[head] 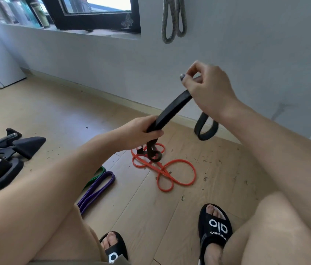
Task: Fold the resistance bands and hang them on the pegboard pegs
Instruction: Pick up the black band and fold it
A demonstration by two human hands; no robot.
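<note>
Both hands clenched a black resistance band (173, 108) above the wooden floor (59, 115): the left hand (141, 132) gripped its lower part and the right hand (206, 88) pinched its upper end, a loop hanging behind the right wrist. An orange band (177, 173) lay tangled on the floor below, purple (97, 188) and green (97, 174) bands to its left. A grey band (173, 18) hung on the wall.

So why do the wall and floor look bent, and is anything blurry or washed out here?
Head view: the wide-angle lens bows the skirting board and stretches the forearms at the edges. The window is blown out to white by daylight, which lights the room softly, with faint shadows. The right hand and the black band it grips are slightly motion-blurred; the orange band on the floor looks sharper.
</note>
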